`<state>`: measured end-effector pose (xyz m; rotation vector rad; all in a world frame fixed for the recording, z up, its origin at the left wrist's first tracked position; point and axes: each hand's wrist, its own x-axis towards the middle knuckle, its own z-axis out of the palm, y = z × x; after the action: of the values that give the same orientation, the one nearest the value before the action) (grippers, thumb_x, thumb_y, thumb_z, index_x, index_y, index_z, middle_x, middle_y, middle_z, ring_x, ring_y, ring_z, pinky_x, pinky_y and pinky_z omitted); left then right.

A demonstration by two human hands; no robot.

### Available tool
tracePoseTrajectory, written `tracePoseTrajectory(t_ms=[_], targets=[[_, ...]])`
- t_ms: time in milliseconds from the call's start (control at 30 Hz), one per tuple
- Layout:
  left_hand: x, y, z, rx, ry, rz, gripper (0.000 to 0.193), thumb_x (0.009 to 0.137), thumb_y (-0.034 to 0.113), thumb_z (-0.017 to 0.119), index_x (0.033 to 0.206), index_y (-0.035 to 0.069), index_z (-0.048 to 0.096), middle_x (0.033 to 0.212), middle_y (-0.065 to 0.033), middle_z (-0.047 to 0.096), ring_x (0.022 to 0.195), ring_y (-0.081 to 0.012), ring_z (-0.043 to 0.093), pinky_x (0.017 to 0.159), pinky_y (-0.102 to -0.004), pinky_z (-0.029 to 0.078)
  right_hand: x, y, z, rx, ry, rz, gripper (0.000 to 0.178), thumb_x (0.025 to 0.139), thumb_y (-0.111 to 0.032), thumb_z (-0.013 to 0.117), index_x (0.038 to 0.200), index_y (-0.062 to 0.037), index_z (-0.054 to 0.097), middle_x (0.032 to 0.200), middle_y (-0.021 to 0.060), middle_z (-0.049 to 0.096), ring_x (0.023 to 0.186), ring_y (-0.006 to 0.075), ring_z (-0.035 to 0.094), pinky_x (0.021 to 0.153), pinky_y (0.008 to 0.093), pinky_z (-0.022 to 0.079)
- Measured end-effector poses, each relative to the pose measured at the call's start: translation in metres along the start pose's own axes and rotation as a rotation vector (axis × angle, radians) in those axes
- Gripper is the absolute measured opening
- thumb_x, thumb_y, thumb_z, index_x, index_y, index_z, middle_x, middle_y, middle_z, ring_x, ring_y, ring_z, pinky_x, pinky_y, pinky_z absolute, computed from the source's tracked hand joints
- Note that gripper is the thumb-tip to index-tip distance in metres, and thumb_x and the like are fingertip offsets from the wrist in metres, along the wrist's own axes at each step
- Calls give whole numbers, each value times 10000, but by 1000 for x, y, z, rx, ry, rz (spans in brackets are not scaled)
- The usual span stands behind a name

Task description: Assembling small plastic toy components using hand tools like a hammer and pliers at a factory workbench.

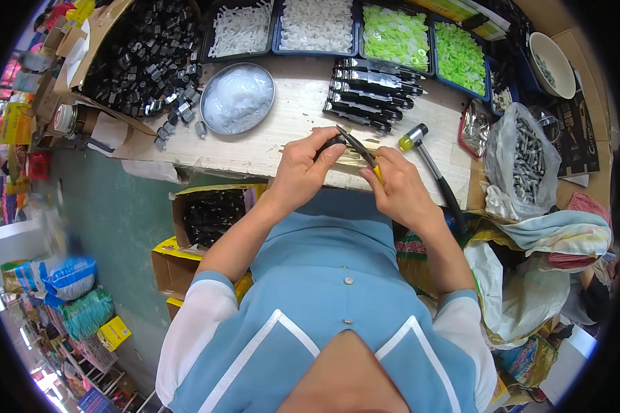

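Above the near edge of the work table, my left hand (300, 166) pinches a small black piece (331, 143), mostly hidden by the fingers. My right hand (401, 186) is wrapped round yellow-handled pliers (360, 149); their dark jaws point up and left, close to the black piece. Just beyond both hands lies a row of long black parts with silvery strips (368, 93). A hammer (427, 155) with a yellow-green face and black grip rests right of my right hand. Left of the row sits a round metal dish (220, 120) holding a whitish translucent mass.
Trays of white parts (317, 26) and green discs (396, 34) line the far side. A carton of black parts (141, 65) stands far left. At right are a plastic bag of metal parts (528, 162) and a cream bowl (552, 65). A box of black pieces (213, 215) sits below the table edge.
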<state>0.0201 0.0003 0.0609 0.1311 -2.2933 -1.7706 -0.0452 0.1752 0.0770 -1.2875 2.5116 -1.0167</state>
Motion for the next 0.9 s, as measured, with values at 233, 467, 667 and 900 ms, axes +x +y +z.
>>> tracePoseTrajectory(t_ms=[233, 467, 667, 900], targets=[[-5, -29, -29, -1129, -472, -638, 205, 875, 181, 530, 967, -3, 525, 581, -122, 551, 375, -151, 482, 301, -260, 381, -5, -3, 4, -26, -151, -98, 179, 766, -101, 609, 749, 55, 524, 804, 186, 520, 733, 352, 533, 627, 405, 456], [-46, -34, -66, -947, -500, -664, 263, 865, 215, 546, 969, -25, 523, 613, -120, 562, 415, -154, 515, 369, -252, 431, 3, -15, 26, 3, -223, -265, 193, 777, -120, 624, 753, 45, 528, 958, 169, 563, 836, 326, 536, 748, 391, 450], [-86, -37, -117, 799, -385, -644, 405, 703, 204, 708, 1043, 11, 600, 855, -128, 635, 715, -208, 606, 675, -298, 478, -7, 6, 13, 188, -80, -87, 203, 801, -132, 598, 739, 56, 556, 1009, 182, 566, 880, 330, 533, 780, 385, 440], [76, -9, -16, 615, 31, 521, 235, 657, 251, 730, 817, 94, 659, 795, -42, 543, 777, -226, 490, 664, -348, 367, -13, 10, -10, 149, 33, -7, 143, 807, -65, 578, 761, 60, 525, 998, 183, 557, 863, 336, 522, 746, 374, 428]])
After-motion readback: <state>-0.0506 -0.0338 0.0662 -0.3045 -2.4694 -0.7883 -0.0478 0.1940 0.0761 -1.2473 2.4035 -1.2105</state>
